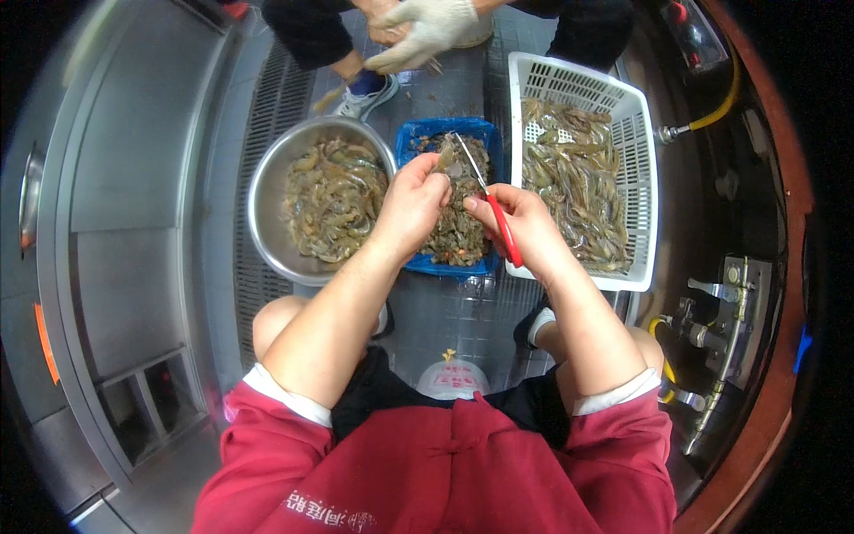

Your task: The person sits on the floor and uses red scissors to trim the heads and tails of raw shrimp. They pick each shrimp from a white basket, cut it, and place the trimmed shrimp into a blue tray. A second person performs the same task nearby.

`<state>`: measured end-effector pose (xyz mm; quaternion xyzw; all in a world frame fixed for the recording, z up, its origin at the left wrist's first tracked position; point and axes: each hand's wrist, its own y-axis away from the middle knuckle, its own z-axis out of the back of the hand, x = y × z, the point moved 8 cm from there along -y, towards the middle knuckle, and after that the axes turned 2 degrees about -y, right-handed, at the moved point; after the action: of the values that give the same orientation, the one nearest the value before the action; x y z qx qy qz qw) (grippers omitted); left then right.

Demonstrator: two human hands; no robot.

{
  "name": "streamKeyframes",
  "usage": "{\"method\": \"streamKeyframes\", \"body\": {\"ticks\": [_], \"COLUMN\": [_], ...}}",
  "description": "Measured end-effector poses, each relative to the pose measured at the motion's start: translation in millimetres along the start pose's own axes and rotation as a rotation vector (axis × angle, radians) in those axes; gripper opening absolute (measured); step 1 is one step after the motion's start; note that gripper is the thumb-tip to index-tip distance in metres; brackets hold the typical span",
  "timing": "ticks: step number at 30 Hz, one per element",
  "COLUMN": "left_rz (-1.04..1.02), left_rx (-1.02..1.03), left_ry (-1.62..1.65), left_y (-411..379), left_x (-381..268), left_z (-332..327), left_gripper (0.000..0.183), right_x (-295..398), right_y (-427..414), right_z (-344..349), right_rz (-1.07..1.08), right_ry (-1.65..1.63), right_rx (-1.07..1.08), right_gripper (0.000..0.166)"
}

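Observation:
My left hand (417, 200) pinches a raw shrimp (448, 157) between thumb and fingers, above a blue plastic-lined bin (446, 268). My right hand (524, 217) holds red-handled scissors (504, 230), their metal blades pointing up and left beside the shrimp; how far the blades are parted is hard to tell. Shrimp trimmings (460, 233) fill much of the blue bin. To its left, a round steel bowl (261, 220) holds many shrimp (333, 200). A white slotted plastic basket (640, 200) on the right holds more whole shrimp (574, 193).
Across from me a co-worker sits, with a gloved hand (430, 30) beyond the blue bin and a shoe (367, 97) near the bowl. A floor drain grate (257, 160) runs at left, beside a steel cabinet (133, 200). Pipes and valves (717, 354) line the right side.

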<state>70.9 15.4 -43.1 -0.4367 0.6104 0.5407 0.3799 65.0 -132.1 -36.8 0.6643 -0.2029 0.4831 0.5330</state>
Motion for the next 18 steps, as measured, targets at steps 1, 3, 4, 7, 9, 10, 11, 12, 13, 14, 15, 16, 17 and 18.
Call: {"method": "streamKeyframes", "body": {"ticks": [1,3,4,7,9,10,11,12,13,14,15,16,17,18], "left_rz": [-0.011,-0.017,-0.019,-0.065,-0.113,-0.136,-0.131,-0.128,-0.125,-0.06,0.006,0.071,0.079,0.085], "left_rx": [-0.004,0.006,0.012,0.038,0.05,0.056,0.063,0.072,0.08,0.109,0.137,0.164,0.157,0.147], "left_ry": [-0.01,-0.053,-0.074,-0.261,-0.368,-0.422,-0.404,-0.384,-0.365,-0.256,-0.148,-0.041,0.034,0.106], "left_y": [-0.6,-0.8,-0.6,-0.4,0.7,1.4,1.1,0.0,-0.9,-1.6,-1.3,-0.7,-0.5,0.2], "left_x": [-0.6,-1.1,-1.5,-4.0,-7.5,-9.7,-8.5,-7.8,-7.2,-2.2,0.2,2.7,1.3,-0.8], "left_z": [-0.1,0.1,0.1,1.5,1.5,1.0,1.3,0.8,0.6,0.8,0.3,-1.3,-2.2,-2.4], "left_gripper": [0.019,0.02,0.021,0.032,0.034,0.035,0.034,0.034,0.033,0.031,0.028,0.026,0.024,0.022], "right_x": [1.8,3.0,2.3,4.9,7.1,7.7,7.2,6.3,4.8,4.1,4.1,4.6,5.3,6.5], "right_y": [0.2,-0.2,-1.0,-2.2,-1.9,-1.5,-1.3,-1.2,-1.3,-1.2,-1.2,-0.9,-0.1,1.7], "right_z": [1.6,5.3,7.7,9.6,10.6,11.3,11.5,13.0,14.2,15.2,17.9,20.4,23.2,22.3], "right_rz": [0.014,0.039,0.05,0.068,0.057,0.042,0.028,0.025,0.022,0.02,0.015,0.009,0.004,-0.03], "right_ry": [-0.018,-0.016,0.005,0.06,0.07,0.064,0.057,0.049,0.041,0.033,0.003,-0.027,-0.056,-0.105], "right_rx": [0.003,0.013,0.02,0.027,0.033,0.041,0.048,0.038,0.028,0.018,-0.017,-0.052,-0.087,-0.075], "right_gripper": [0.03,0.033,0.034,0.034,0.033,0.033,0.034,0.031,0.029,0.027,0.026,0.026,0.025,0.024]}}
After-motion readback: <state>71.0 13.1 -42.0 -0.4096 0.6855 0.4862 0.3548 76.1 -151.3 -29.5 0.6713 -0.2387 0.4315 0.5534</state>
